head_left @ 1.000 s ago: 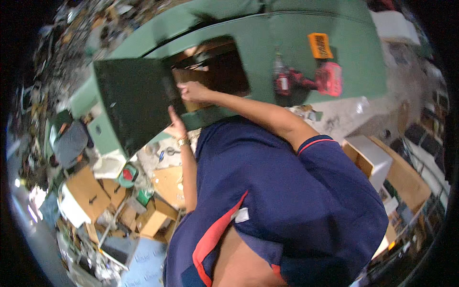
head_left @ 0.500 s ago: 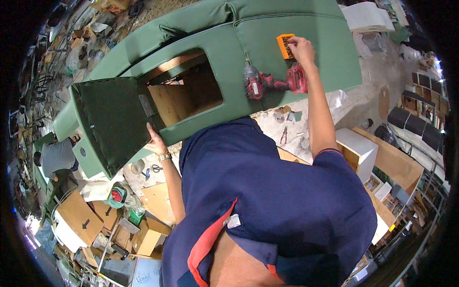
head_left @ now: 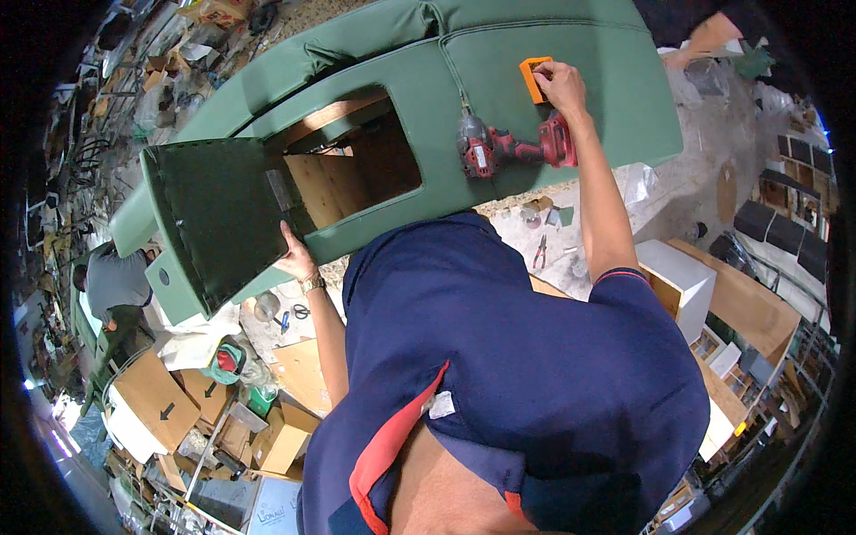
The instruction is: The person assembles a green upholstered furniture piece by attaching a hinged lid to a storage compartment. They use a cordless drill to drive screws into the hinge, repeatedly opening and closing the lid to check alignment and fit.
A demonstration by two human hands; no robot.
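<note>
Right hand [head_left: 560, 86] pinches small orange box [head_left: 533, 78] on green sofa panel [head_left: 571, 53], just above red drill [head_left: 513, 149]. Left hand [head_left: 294, 254] grips dark flap [head_left: 218, 209] at frame opening [head_left: 357, 160]. Risks: drill sliding off sloped upholstery; flap dropping if grip loosens.

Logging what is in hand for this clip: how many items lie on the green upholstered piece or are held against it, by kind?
Red power drill, lying on the fabric: 1
Small orange box, at the right hand: 1
Dark fabric flap, lower edge held by the left hand: 1
Total: 3, all on the green upholstered piece.
</note>
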